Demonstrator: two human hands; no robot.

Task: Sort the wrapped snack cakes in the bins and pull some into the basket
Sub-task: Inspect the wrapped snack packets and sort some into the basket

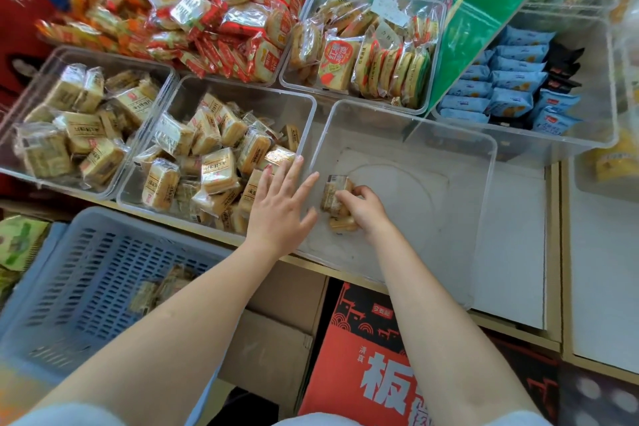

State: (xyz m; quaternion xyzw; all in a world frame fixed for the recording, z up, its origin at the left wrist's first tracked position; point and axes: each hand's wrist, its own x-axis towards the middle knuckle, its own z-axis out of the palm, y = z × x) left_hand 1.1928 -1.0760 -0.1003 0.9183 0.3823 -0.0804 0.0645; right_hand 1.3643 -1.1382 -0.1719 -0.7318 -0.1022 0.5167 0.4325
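Note:
A nearly bare clear bin (484, 162) stands at the shelf's front, right of centre. Inside it my right hand (366, 209) grips a few wrapped yellow snack cakes (334, 195) near the bin's left wall. My left hand (281, 207) is spread with straight fingers over the rim between this bin and the middle clear bin (311, 107), which is heaped with the same wrapped cakes (218, 169). A blue slotted basket (79, 273) sits low at the left with a few wrapped cakes (159, 290) lying in it, partly hidden by my left forearm.
Another clear bin of wrapped cakes (79, 121) stands at the far left. Behind are red-wrapped snacks (214, 10), a bin of round cakes (373, 55) and blue packets (501, 90). A green box (484, 10) leans at the back right. Cardboard cartons (366, 356) stand below the shelf.

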